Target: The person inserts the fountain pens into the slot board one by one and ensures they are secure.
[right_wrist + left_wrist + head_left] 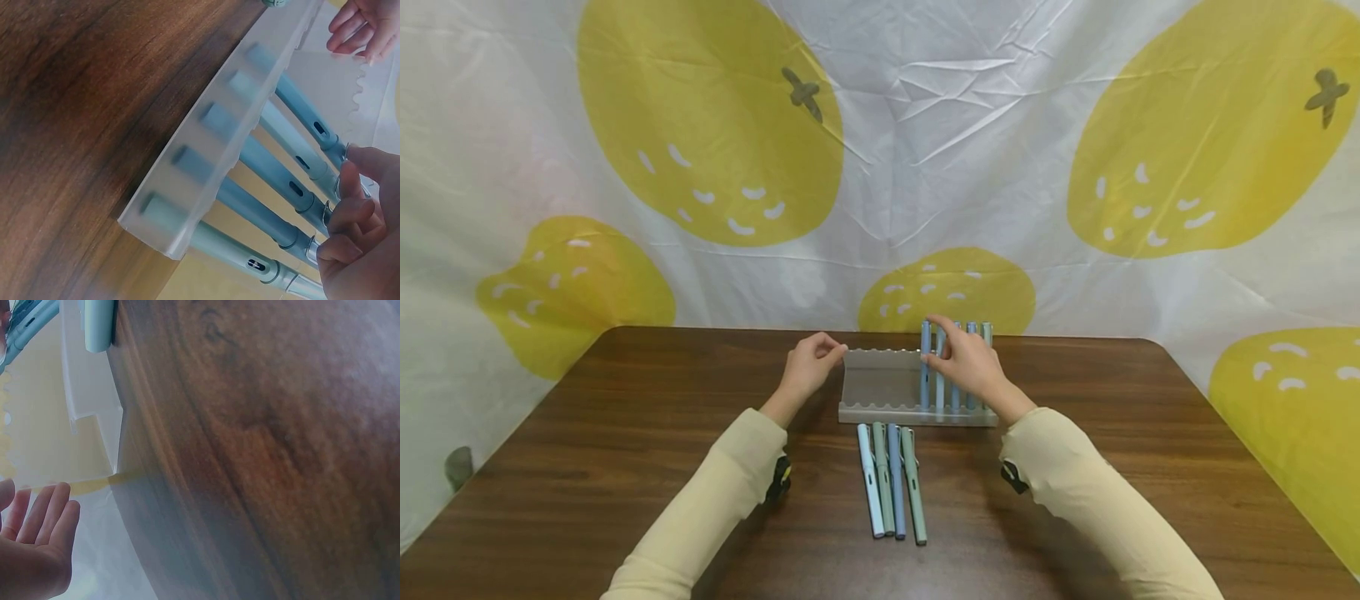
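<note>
A clear pen rack with notched edges stands at the back middle of the table. My left hand is at its upper left corner, thumb and fingertips holding the edge there. In its right part several blue and green pens stand tilted back in a row, lower ends in the front trough. My right hand holds the cap end of the leftmost of them, a blue pen, between thumb and index finger. Its other fingers curl in front of the neighbouring pens and partly hide them.
In front of the rack lie several capped pens side by side: a light blue pen, a green pen, a darker blue pen and another green pen. A lemon-print cloth hangs behind the wooden table.
</note>
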Tool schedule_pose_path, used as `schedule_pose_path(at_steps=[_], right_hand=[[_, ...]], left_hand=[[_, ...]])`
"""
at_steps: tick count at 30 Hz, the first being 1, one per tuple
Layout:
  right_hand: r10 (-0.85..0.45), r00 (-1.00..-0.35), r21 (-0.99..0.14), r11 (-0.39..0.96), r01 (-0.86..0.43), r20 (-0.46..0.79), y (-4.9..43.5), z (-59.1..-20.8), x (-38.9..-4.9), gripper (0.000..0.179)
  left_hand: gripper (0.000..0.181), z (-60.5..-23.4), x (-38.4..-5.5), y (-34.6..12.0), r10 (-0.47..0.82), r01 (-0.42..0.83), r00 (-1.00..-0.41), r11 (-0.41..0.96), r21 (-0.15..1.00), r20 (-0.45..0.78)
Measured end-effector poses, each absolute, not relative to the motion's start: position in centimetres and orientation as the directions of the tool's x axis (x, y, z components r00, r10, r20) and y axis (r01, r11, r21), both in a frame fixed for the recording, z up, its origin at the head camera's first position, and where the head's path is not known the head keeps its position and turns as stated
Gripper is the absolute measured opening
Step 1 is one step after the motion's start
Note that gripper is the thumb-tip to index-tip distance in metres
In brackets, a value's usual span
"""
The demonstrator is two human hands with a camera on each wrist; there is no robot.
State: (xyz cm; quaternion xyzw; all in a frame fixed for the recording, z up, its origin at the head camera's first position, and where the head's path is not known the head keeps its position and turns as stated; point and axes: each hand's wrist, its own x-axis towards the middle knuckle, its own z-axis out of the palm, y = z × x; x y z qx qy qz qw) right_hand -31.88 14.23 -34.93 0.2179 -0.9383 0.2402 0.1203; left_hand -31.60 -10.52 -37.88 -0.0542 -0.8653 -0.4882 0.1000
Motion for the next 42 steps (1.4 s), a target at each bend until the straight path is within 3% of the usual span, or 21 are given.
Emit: schedule_pose_path(at_steps=[21,32,42], right_hand=[[-0.346,-0.868,-0.410,0.778,-0.477,0.355,14.6,-35.0,-31.8,0.057],[-0.356,-0.762,-0.400,0.688,-0.606,0.541,15.5,-36.2,-30.2,0.046],[-0.436,-0.731,-0.397,0.634,-0.664,0.526,15.7,-37.9,-28.0,0.034]], left_hand=[[0.021,-37.9,-31.6,-10.6,-0.004,0.195,-0.973,0.517,0.834,0.231],[0.021,-37.8,-31.7,-10.6,-0.006,0.195,-0.973,0.521,0.831,0.231],[0.021,-38.0,-31.7,-10.6,0.002,0.205,-0.971,0.529,0.823,0.240]])
